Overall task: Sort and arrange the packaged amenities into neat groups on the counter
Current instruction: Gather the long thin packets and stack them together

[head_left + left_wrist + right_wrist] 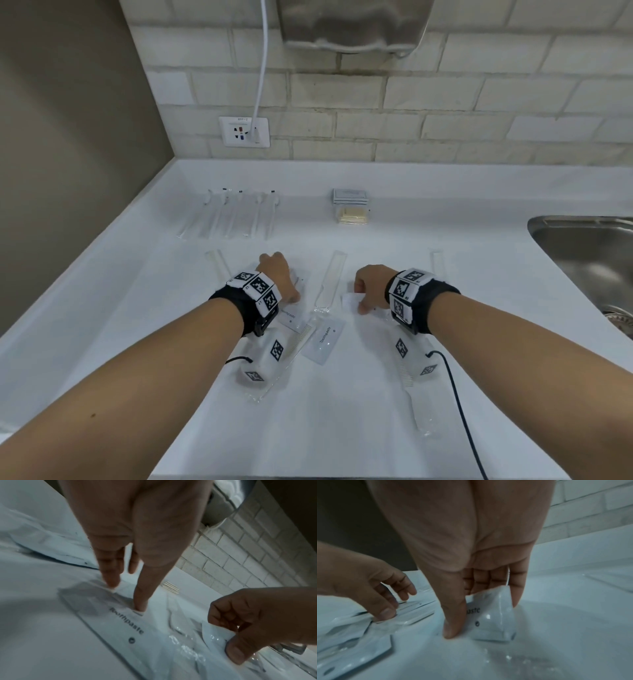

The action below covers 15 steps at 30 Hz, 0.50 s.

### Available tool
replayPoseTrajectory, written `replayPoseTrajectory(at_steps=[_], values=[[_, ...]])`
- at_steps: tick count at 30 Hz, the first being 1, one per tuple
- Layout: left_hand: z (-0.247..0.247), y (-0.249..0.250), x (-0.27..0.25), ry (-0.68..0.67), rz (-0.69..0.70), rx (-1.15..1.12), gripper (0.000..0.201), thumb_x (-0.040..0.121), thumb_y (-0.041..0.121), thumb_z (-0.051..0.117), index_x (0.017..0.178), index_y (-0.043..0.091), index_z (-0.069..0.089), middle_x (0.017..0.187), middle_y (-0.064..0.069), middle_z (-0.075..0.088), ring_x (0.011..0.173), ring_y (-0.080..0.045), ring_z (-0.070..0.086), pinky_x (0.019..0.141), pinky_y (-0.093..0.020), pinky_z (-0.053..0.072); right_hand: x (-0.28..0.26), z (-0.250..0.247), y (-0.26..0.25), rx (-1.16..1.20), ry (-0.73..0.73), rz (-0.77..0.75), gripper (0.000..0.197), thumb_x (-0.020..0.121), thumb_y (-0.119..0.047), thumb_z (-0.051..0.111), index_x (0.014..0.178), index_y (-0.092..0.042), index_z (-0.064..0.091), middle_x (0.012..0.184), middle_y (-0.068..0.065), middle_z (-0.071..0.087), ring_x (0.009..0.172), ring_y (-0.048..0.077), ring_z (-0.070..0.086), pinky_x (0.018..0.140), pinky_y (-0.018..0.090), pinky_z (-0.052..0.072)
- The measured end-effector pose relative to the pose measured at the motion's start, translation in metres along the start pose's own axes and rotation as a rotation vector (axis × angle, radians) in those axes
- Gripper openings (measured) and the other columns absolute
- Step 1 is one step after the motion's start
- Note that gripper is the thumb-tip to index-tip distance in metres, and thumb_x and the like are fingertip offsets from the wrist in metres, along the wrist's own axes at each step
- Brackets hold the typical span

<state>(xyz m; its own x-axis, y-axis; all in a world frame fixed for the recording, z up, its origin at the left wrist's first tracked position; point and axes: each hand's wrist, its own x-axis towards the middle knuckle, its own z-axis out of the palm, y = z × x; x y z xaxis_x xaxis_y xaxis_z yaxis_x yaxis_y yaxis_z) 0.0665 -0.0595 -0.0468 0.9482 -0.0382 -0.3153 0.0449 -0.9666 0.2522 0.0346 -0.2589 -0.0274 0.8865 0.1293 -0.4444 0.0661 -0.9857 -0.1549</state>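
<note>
Several white toothpaste packets lie near the front of the white counter (342, 428). My left hand (279, 277) (126, 595) pinches the ends of one toothpaste packet (123, 626) (291, 317) with thumb and fingers; the packet lies flat. My right hand (366, 294) (483, 616) grips a second toothpaste packet (493, 626) (350, 301) between thumb and fingers, one end tilted up off the counter. A third toothpaste packet (325, 342) lies between my wrists. Wrapped combs (294, 346) (407, 373) lie under my wrists.
A row of wrapped toothbrushes (233, 212) sits at the back left, a stack of small packets (351, 205) at the back middle. Clear sleeves (330, 277) (217, 263) (436, 262) lie mid-counter. A steel sink (582, 246) is at the right, a wall outlet (244, 132) behind.
</note>
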Motion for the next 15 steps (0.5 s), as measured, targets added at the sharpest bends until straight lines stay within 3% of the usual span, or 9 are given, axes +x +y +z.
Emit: replayPoseTrajectory(at_steps=[2, 3, 5, 7, 8, 9, 10, 12, 15], values=[[-0.003, -0.002, 0.001, -0.045, -0.036, 0.043, 0.04, 0.07, 0.041, 0.075, 0.09, 0.008, 0.063, 0.097, -0.012, 0.067, 0.09, -0.027, 0.066, 0.079, -0.031, 0.055, 0.002, 0.002, -0.002, 0.0, 0.025, -0.028, 0.025, 0.082, -0.019, 0.07, 0.102, -0.016, 0.056, 0.109, 0.002, 0.053, 0.093, 0.02, 0.05, 0.076, 0.027, 0.038], [-0.004, -0.002, 0.001, -0.054, -0.038, 0.059, 0.037, 0.071, 0.04, 0.074, 0.084, 0.008, 0.064, 0.098, -0.015, 0.07, 0.092, -0.028, 0.068, 0.079, -0.032, 0.055, 0.002, 0.002, -0.003, 0.021, 0.048, -0.041, 0.021, 0.082, -0.018, 0.068, 0.098, -0.018, 0.054, 0.106, 0.001, 0.052, 0.091, 0.019, 0.048, 0.075, 0.027, 0.037], [-0.004, -0.002, 0.003, -0.05, -0.041, 0.089, 0.029, 0.074, 0.035, 0.072, 0.072, 0.009, 0.059, 0.097, -0.015, 0.071, 0.098, -0.028, 0.069, 0.08, -0.032, 0.055, 0.001, 0.001, -0.004, 0.087, 0.074, -0.05, 0.019, 0.085, -0.018, 0.063, 0.103, -0.015, 0.058, 0.112, 0.004, 0.057, 0.092, 0.019, 0.049, 0.076, 0.027, 0.036], [-0.004, -0.001, 0.004, -0.059, -0.04, 0.07, 0.023, 0.078, 0.03, 0.07, 0.077, 0.01, 0.06, 0.097, -0.008, 0.067, 0.102, -0.025, 0.067, 0.082, -0.031, 0.054, 0.0, -0.003, -0.007, 0.12, 0.061, -0.056, 0.024, 0.09, -0.02, 0.057, 0.113, -0.012, 0.059, 0.12, 0.005, 0.058, 0.104, 0.025, 0.054, 0.079, 0.028, 0.035], [-0.004, 0.0, 0.004, -0.068, -0.033, 0.05, 0.02, 0.08, 0.027, 0.069, 0.087, 0.009, 0.063, 0.101, -0.006, 0.066, 0.105, -0.024, 0.066, 0.085, -0.029, 0.054, 0.001, -0.004, -0.007, 0.124, 0.052, -0.06, 0.019, 0.092, -0.02, 0.053, 0.108, -0.012, 0.06, 0.115, 0.004, 0.059, 0.107, 0.026, 0.054, 0.08, 0.027, 0.033], [-0.004, 0.0, 0.005, -0.068, -0.02, 0.034, 0.017, 0.083, 0.024, 0.068, 0.093, 0.01, 0.064, 0.104, -0.005, 0.064, 0.109, -0.023, 0.064, 0.087, -0.027, 0.053, 0.001, -0.006, -0.008, 0.121, 0.056, -0.069, 0.012, 0.094, -0.019, 0.048, 0.094, -0.014, 0.059, 0.102, 0.001, 0.059, 0.104, 0.026, 0.053, 0.08, 0.027, 0.032], [-0.003, -0.001, 0.005, -0.06, -0.006, 0.014, 0.011, 0.085, 0.02, 0.065, 0.092, 0.012, 0.063, 0.105, -0.004, 0.062, 0.112, -0.023, 0.063, 0.087, -0.026, 0.05, 0.002, -0.007, -0.008, 0.118, 0.071, -0.06, 0.02, 0.096, -0.016, 0.044, 0.077, -0.017, 0.051, 0.089, -0.002, 0.054, 0.097, 0.024, 0.05, 0.079, 0.027, 0.032], [0.001, -0.005, 0.005, 0.006, 0.063, -0.047, 0.009, 0.088, 0.012, 0.061, 0.096, 0.012, 0.065, 0.11, -0.003, 0.062, 0.114, -0.023, 0.06, 0.087, -0.025, 0.046, 0.004, -0.01, -0.008, 0.119, 0.099, -0.044, 0.035, 0.096, -0.011, 0.038, 0.064, -0.022, 0.031, 0.081, -0.003, 0.045, 0.09, 0.019, 0.042, 0.078, 0.027, 0.031], [0.003, -0.016, 0.007, 0.143, 0.159, -0.28, 0.013, 0.085, 0.007, 0.06, 0.088, 0.019, 0.06, 0.09, 0.001, 0.062, 0.091, -0.021, 0.059, 0.072, -0.024, 0.043, 0.001, -0.016, -0.008, 0.22, 0.124, -0.073, 0.034, 0.095, -0.006, 0.037, 0.066, -0.023, 0.032, 0.075, -0.008, 0.038, 0.089, 0.019, 0.039, 0.071, 0.023, 0.032]])
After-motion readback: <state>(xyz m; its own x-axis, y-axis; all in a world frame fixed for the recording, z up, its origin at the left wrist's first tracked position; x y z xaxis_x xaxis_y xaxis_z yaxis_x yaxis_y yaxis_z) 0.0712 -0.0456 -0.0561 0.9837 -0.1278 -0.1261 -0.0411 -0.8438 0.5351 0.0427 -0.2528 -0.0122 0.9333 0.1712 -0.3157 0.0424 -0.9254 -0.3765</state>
